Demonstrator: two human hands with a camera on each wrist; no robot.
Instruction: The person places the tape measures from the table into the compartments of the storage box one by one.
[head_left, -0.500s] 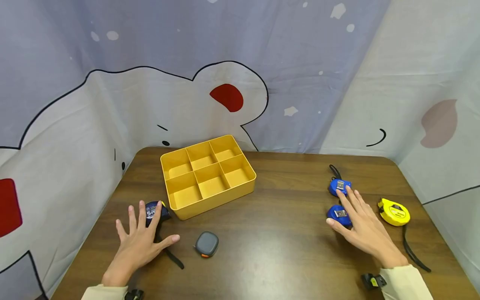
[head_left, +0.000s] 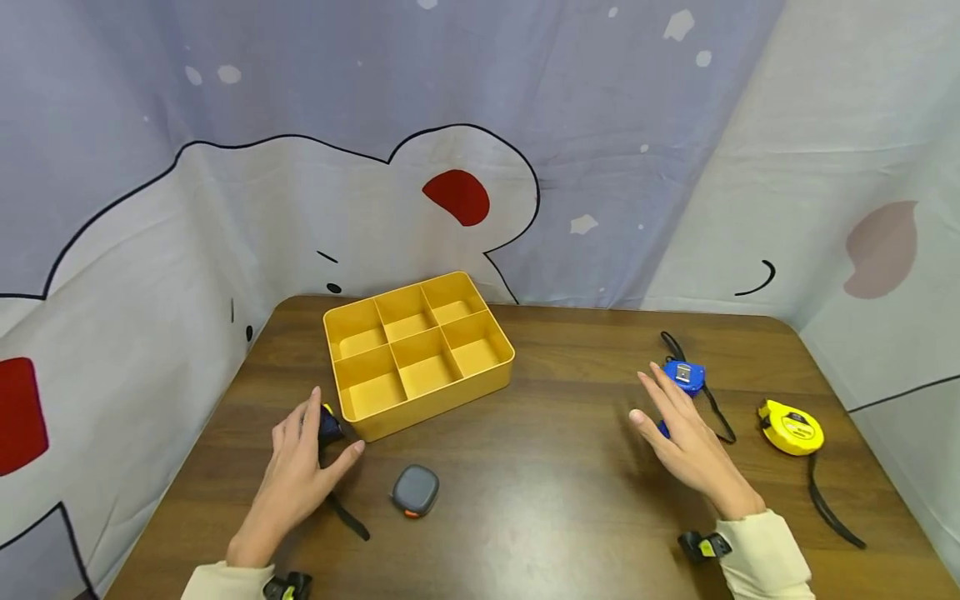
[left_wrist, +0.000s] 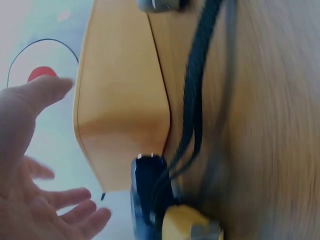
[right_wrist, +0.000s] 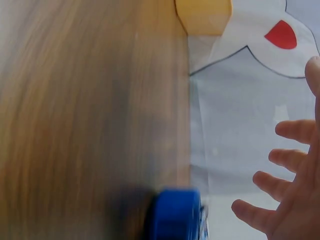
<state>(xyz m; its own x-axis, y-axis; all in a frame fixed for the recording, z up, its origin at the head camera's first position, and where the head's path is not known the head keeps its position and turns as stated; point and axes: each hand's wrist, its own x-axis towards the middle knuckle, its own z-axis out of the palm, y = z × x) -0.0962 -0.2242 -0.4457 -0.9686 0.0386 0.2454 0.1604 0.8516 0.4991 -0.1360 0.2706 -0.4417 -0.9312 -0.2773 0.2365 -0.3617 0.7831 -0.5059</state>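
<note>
Hovering low over the wood-grain worktop [head_left: 555,475]: two bare hands, pale sleeves, a small camera at each wrist. Left hand [head_left: 288,483] at the navy-and-yellow tape measure [head_left: 328,427], partly covering it in the head view; thumb wide of the fingers, which bend slightly; a gap shows between them and the tape in the left wrist view. Its black strap [head_left: 347,517] trails toward the near edge. Tape sits just beside the near left corner of the yellow six-compartment organizer [head_left: 438,398]. Grey tape measure [head_left: 416,490] nearby, to the right of that hand, orange detail at its near end. Right hand [head_left: 690,454] above the nearer blue tape measure [head_left: 664,428], mostly hiding it; fingers extended, wide and unladen. Farther blue tape measure [head_left: 685,377] just beyond. Yellow tape measure [head_left: 791,427] farther right, black strap running nearward. Printed cloth [head_left: 600,108] hangs behind.
</note>
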